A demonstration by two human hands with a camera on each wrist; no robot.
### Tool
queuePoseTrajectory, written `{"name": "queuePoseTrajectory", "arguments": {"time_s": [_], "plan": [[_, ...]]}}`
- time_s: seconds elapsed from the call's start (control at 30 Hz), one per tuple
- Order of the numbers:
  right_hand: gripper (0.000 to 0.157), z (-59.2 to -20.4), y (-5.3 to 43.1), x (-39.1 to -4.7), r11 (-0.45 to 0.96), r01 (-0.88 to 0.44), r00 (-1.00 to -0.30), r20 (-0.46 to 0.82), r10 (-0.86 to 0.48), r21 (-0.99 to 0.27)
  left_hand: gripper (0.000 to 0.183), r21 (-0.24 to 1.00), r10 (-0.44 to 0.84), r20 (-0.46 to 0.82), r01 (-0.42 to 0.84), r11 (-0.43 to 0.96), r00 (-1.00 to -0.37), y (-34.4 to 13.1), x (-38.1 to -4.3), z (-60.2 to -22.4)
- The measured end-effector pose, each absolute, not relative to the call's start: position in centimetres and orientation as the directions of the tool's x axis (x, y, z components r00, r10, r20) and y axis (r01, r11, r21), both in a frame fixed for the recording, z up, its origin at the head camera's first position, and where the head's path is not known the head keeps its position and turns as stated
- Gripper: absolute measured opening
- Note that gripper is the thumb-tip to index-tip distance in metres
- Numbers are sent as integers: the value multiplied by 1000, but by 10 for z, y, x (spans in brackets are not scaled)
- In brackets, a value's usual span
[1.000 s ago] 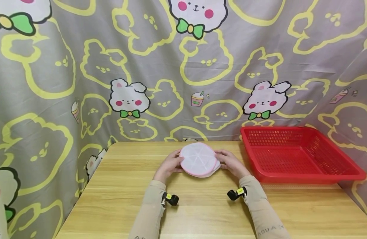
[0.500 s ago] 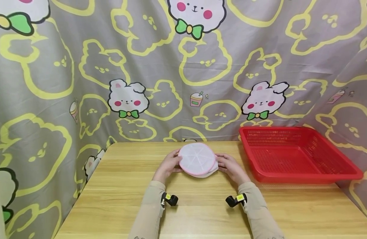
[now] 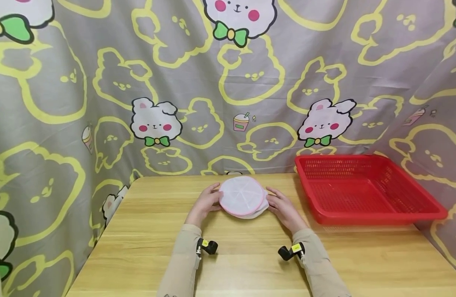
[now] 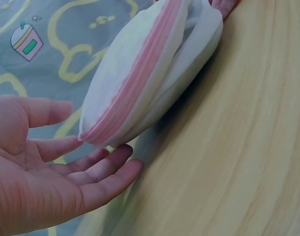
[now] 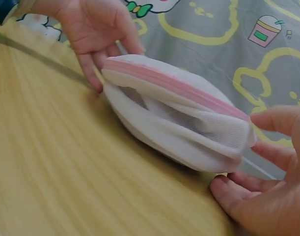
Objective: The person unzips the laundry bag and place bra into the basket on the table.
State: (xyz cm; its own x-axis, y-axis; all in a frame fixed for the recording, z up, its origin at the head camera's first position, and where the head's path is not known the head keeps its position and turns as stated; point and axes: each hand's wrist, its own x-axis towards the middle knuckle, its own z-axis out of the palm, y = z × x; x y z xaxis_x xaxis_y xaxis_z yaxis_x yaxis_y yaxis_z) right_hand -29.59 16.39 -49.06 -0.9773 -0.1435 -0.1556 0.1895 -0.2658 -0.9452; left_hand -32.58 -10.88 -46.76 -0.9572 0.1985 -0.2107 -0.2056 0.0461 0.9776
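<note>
Fingers (image 5: 275, 118) touch the pouch (image 3: 241, 196) near a red basket (image 3: 380, 216).

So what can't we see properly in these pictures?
Inside of the round white mesh pouch with a pink edge, all views: hidden by its own fabric.
Its underside, all views: facing down, hidden by the layers above.
The person's right hand, left wrist view: mostly cut off by the top edge.
Far outside wall of the red plastic basket, head view: hidden by the basket itself.
</note>
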Motion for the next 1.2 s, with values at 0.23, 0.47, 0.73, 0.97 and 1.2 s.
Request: {"name": "queuePoseTrajectory", "arguments": {"time_s": [0.23, 0.47, 0.73, 0.97, 1.2], "plan": [[51, -493, 160, -295, -252, 185, -973, -140, -184, -950, 52, 968, 167, -145, -106, 226, -975, -114, -323, -458], [59, -495, 167, -294, -217, 171, -958, -112, -263, -961, 51, 937, 218, 36, 109, 333, -975, -116, -315, -434], [69, -480, 169, -285, -108, 165, -937, -121, -328, -980, 53, 775, 357, 206, 374, 509, -911, -111, -313, -430], [70, -479, 167, -285, -27, 122, -933, -105, -345, -992, 62, 688, 482, 211, 479, 545, -850, -96, -304, -425], [71, -490, 168, -293, -10, 87, -945, -79, -318, -996, 70, 546, 579, 187, 573, 610, -794, -78, -300, -429]]}}
